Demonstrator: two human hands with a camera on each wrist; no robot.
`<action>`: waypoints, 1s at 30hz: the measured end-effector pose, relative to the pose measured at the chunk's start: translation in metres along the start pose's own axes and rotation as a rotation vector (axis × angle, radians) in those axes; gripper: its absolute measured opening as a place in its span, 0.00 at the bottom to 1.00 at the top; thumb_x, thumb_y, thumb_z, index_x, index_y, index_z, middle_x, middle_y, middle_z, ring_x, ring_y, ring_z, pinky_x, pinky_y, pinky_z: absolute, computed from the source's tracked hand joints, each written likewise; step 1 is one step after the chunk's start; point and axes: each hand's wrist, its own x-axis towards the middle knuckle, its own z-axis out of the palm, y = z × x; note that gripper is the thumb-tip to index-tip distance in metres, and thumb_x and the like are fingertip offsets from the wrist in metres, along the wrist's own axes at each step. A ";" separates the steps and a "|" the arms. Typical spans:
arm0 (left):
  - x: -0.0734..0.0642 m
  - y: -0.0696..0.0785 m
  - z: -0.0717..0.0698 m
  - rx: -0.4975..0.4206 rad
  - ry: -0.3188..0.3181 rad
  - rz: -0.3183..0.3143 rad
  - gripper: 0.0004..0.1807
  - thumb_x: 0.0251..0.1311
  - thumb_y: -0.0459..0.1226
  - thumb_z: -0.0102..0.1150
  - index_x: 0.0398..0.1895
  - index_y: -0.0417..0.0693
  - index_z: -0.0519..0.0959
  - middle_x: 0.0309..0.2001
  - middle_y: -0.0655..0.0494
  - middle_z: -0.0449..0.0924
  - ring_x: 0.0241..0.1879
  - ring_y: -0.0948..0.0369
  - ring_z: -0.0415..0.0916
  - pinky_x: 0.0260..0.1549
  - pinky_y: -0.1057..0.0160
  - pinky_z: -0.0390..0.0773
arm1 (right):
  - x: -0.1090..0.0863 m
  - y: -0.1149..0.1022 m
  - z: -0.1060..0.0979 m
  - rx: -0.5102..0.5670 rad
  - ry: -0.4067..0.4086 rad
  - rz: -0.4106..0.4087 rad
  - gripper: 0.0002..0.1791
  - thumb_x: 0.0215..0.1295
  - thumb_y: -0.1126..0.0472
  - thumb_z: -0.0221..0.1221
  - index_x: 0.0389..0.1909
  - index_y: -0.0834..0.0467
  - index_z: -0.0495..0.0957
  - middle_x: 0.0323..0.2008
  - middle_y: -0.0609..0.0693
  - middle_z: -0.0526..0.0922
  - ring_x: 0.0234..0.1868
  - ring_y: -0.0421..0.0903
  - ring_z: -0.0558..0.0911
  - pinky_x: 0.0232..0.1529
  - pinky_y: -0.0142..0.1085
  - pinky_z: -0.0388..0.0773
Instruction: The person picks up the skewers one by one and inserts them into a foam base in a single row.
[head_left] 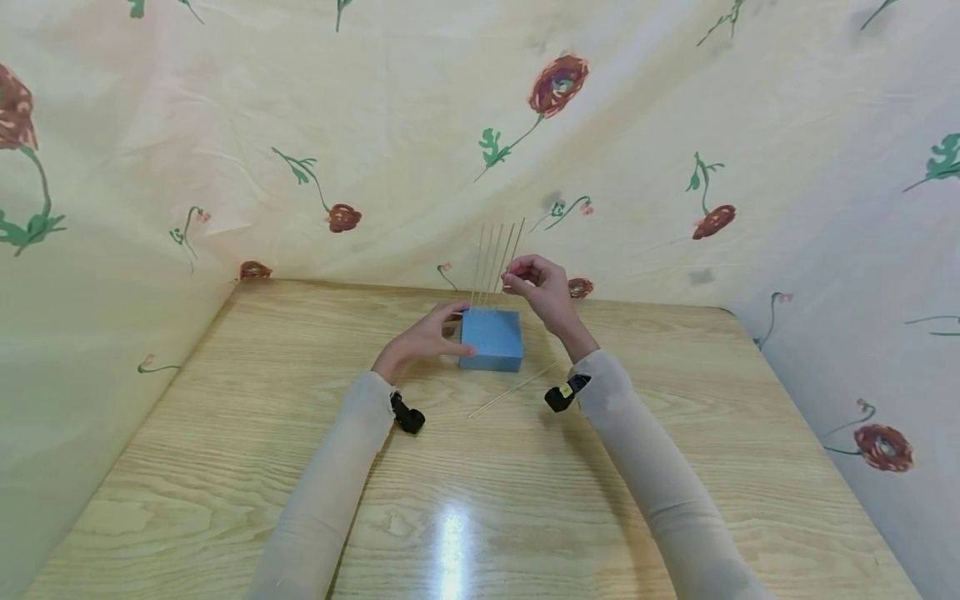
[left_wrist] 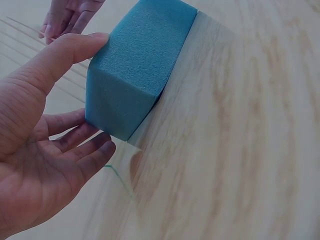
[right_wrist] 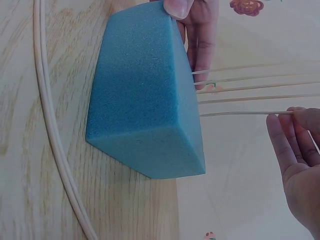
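Observation:
A blue foam block (head_left: 491, 333) stands on the table. My left hand (head_left: 420, 337) holds it from the left, with the thumb on a near edge and the fingers around the side and back, as the left wrist view shows. Several thin wooden skewers (right_wrist: 250, 102) rise in a row from the block's top face. Above the block, my right hand (head_left: 546, 292) pinches the rightmost skewer (right_wrist: 235, 113) between thumb and fingertips. Its lower end meets the block's top in the right wrist view; how deep it sits is hidden.
Loose skewers (head_left: 512, 390) lie slantwise on the wood-grain table (head_left: 300, 433), in front of the block; two run side by side in the right wrist view. Behind the table's far edge hangs a flowered cloth (head_left: 420, 150), which also covers both sides.

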 end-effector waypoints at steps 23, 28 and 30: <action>-0.001 0.002 0.000 0.008 -0.001 0.008 0.50 0.61 0.39 0.72 0.82 0.46 0.52 0.80 0.46 0.47 0.78 0.47 0.52 0.74 0.45 0.63 | 0.000 0.003 -0.004 -0.003 -0.051 -0.005 0.10 0.70 0.70 0.61 0.45 0.74 0.77 0.36 0.50 0.83 0.37 0.40 0.84 0.45 0.38 0.88; 0.000 0.002 0.001 0.000 0.001 0.004 0.50 0.61 0.38 0.72 0.81 0.45 0.52 0.80 0.46 0.47 0.78 0.47 0.53 0.75 0.46 0.63 | -0.001 0.003 -0.004 -0.013 -0.062 -0.006 0.09 0.70 0.70 0.61 0.45 0.72 0.77 0.38 0.52 0.83 0.38 0.41 0.85 0.49 0.46 0.87; 0.000 0.002 0.000 0.001 0.001 0.004 0.50 0.61 0.39 0.72 0.81 0.45 0.52 0.80 0.46 0.46 0.78 0.47 0.53 0.75 0.46 0.63 | -0.001 0.003 -0.004 -0.022 -0.067 -0.005 0.09 0.71 0.70 0.61 0.46 0.72 0.77 0.38 0.53 0.83 0.38 0.42 0.85 0.49 0.47 0.86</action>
